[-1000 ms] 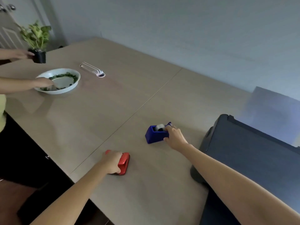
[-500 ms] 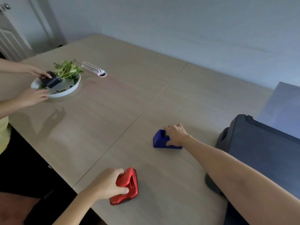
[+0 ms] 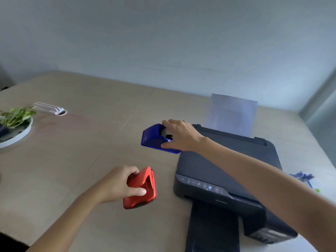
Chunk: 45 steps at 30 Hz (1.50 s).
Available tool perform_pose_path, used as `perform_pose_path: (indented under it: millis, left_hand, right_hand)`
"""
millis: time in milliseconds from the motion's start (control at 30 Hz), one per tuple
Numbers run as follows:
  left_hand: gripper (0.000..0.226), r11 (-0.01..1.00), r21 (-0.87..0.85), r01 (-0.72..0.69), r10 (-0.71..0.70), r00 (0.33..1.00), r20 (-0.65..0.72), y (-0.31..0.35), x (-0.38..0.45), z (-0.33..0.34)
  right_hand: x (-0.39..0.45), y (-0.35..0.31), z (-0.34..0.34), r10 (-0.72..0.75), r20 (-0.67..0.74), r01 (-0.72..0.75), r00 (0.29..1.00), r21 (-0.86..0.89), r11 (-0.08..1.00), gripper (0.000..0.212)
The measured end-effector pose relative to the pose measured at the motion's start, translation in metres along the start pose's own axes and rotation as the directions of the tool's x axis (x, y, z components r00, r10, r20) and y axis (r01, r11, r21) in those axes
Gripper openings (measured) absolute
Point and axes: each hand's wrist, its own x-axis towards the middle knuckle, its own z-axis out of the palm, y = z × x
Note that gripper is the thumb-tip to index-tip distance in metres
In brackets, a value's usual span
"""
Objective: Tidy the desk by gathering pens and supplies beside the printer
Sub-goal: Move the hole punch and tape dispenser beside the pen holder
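Note:
My right hand [image 3: 181,135] grips a blue tape dispenser [image 3: 154,139], held tilted just left of the dark printer's [image 3: 227,171] back corner, with its white tape roll showing. My left hand [image 3: 120,184] is closed around a red hole punch [image 3: 145,188], which sits near the printer's front left corner on the wooden desk [image 3: 81,151]. Whether either item touches the desk is hard to tell.
A white plate [image 3: 20,135] with green leaves lies at the far left, and a white clip-like item [image 3: 50,108] rests behind it. Blue supplies [image 3: 301,176] lie right of the printer. A sheet [image 3: 232,113] stands in the printer's rear feed. The paper tray [image 3: 212,230] sticks out in front.
Both hands moved right toward the printer, carrying the tape dispenser and the hole punch. The view turned right, so the other person's hands left the frame.

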Motion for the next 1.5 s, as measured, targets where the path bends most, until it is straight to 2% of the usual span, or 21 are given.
perform_pose_path:
  millis: [167,367,467,567,700,767,833,967,1100,1233,1367,1500]
  left_hand:
    - [0.031,0.977,0.059,-0.205,0.203,0.978,0.038,0.129,0.022,0.034]
    - [0.047,0.896,0.053,-0.44,0.424,0.887,0.185,0.271,0.047,0.113]
    - [0.052,0.866,0.016,-0.5,0.472,0.828,0.304,0.333,0.052,0.168]
    - [0.048,0.826,0.029,-0.562,0.498,0.754,0.428,0.377,0.054,0.23]
    - [0.043,0.801,0.092,-0.592,0.408,0.652,0.639,0.41,0.061,0.309]
    - [0.042,0.797,0.154,-0.584,0.329,0.633,0.701,0.419,0.07,0.347]
    - [0.041,0.786,0.227,-0.575,0.263,0.644,0.718,0.415,0.079,0.373]
    - [0.039,0.794,0.347,-0.5,0.165,0.726,0.668,0.404,0.11,0.417]
    - [0.072,0.826,0.405,-0.391,0.079,0.793,0.605,0.39,0.141,0.444]
    - [0.076,0.833,0.422,-0.358,0.061,0.818,0.572,0.391,0.164,0.45]
    - [0.083,0.839,0.433,-0.33,0.048,0.838,0.544,0.396,0.181,0.45]
    - [0.074,0.818,0.459,-0.347,0.059,0.845,0.532,0.397,0.188,0.447]
  right_hand:
    - [-0.114,0.068,-0.071,0.196,-0.102,-0.201,0.975,-0.049,0.978,0.041]
    - [-0.278,0.157,-0.116,0.466,-0.163,-0.481,0.87,-0.066,0.874,0.044]
    - [-0.365,0.187,-0.123,0.619,-0.195,-0.634,0.761,-0.018,0.773,0.041]
    - [-0.438,0.211,-0.115,0.774,-0.19,-0.787,0.604,0.011,0.617,0.043]
    - [-0.505,0.241,-0.087,0.896,-0.11,-0.9,0.43,0.027,0.435,0.044]
    - [-0.528,0.257,-0.069,0.927,-0.052,-0.927,0.372,0.034,0.374,0.044]
    - [-0.539,0.263,-0.047,0.941,0.009,-0.941,0.337,0.04,0.337,0.041]
    - [-0.544,0.285,-0.01,0.949,0.117,-0.957,0.291,0.048,0.288,0.035]
    - [-0.532,0.3,0.022,0.954,0.167,-0.968,0.25,0.038,0.247,0.042]
    - [-0.511,0.311,0.041,0.963,0.17,-0.978,0.208,0.055,0.201,0.043]
    - [-0.489,0.319,0.051,0.968,0.156,-0.98,0.199,0.047,0.194,0.043]
    - [-0.476,0.324,0.052,0.97,0.157,-0.983,0.183,0.023,0.182,0.05]
